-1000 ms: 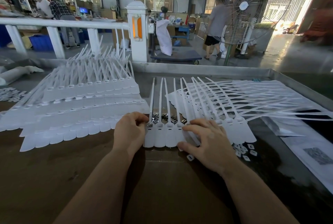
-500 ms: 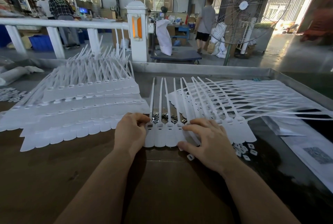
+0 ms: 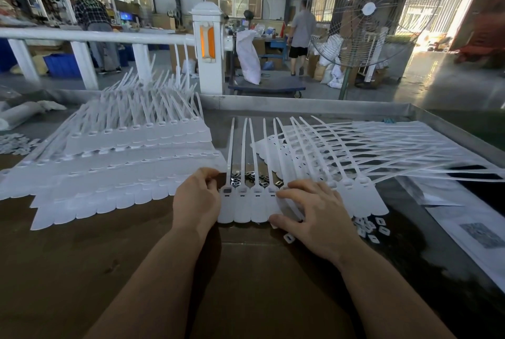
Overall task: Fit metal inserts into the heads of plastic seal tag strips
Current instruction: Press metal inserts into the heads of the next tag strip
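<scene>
Both hands unmoved: left hand [image 3: 197, 199] pinches light, flexible strip [image 3: 227, 202] head; right hand [image 3: 314, 213], fingers spread, presses row flat.

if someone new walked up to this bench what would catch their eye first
Probably the two bare hands at the centre: the left hand curled at the leftmost head of a row of white seal tag strips, the right hand spread over the row's right end. Next, the big fanned stack of white strips to the left, and the large fan standing beyond the bench on the right.
</scene>
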Demonstrator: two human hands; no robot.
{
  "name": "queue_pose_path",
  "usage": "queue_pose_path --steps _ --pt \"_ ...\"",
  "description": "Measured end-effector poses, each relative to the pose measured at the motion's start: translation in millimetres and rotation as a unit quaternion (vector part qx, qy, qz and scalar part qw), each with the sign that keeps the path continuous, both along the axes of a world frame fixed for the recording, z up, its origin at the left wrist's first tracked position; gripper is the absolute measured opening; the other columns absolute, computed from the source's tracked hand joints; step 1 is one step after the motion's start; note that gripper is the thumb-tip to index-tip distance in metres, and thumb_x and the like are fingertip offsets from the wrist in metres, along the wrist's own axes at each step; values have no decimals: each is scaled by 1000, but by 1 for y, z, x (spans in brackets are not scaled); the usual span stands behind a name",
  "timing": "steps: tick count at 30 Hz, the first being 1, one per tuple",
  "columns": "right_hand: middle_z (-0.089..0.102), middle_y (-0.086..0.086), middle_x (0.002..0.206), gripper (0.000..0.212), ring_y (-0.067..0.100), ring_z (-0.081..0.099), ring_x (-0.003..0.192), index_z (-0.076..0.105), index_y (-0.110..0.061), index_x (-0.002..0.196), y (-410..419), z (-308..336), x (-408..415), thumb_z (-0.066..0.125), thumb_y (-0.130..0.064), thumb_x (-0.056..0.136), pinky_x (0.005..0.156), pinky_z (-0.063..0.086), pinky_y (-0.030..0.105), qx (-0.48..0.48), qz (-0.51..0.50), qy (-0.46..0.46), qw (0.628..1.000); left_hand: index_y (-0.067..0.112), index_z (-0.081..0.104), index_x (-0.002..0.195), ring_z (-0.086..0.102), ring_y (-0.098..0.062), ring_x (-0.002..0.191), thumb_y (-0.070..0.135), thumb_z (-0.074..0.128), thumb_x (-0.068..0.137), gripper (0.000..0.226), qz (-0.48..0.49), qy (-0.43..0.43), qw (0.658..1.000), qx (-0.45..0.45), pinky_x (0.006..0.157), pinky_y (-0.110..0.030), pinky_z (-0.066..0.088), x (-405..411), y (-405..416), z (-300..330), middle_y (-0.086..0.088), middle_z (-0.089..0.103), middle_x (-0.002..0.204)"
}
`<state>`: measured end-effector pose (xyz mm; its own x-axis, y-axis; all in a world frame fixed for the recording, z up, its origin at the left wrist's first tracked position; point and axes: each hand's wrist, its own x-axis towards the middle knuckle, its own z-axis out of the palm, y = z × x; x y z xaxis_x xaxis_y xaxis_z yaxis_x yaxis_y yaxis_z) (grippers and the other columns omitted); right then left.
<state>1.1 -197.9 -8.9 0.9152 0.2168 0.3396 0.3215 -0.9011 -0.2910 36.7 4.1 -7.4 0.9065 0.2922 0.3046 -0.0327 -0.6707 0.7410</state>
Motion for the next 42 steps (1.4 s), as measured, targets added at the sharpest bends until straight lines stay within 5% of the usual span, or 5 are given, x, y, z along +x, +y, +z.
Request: queue_pose_path --steps 18,22,25,29,42 --pt "61 -5 120 58 17 51 111 61 -22 119 5 8 -5 35 -62 86 97 40 36 -15 22 -62 998 7 63 102 70 -19 81 1 39 97 25 -51 54 862 -502 65 -25 53 -9 5 23 -10 71 90" --pt "64 -4 115 59 18 56 107 63 -19 115 7 11 -7 30 -60 87 94 42 37 7 12 -84 996 7 63 107 67 -22 87 2 42 96 24 -48 55 905 -420 80 -37 55 -9 3 18 -12 70 98" --pt "65 -4 113 60 18 57 105 65 -18 113 8 12 -7 29 -58 88 92 44 38 23 4 -95 995 15 67 107 62 -13 89 9 53 93 20 -25 16 988 -150 84 -28 49 -10 2 12 -3 69 105" --pt "65 -3 114 59 18 57 107 64 -17 114 7 12 -7 30 -58 88 93 43 40 25 8 -90 996 15 64 118 56 -19 104 17 57 92 27 -49 22 998 33 81 -21 35 -12 -3 9 -3 62 119" --pt "65 -5 113 61 18 56 106 65 -19 111 6 11 -6 32 -62 85 94 41 37 20 6 -82 996 13 60 124 54 -21 114 19 63 87 37 -122 19 987 100 90 -21 37 -13 -4 9 -4 59 126"
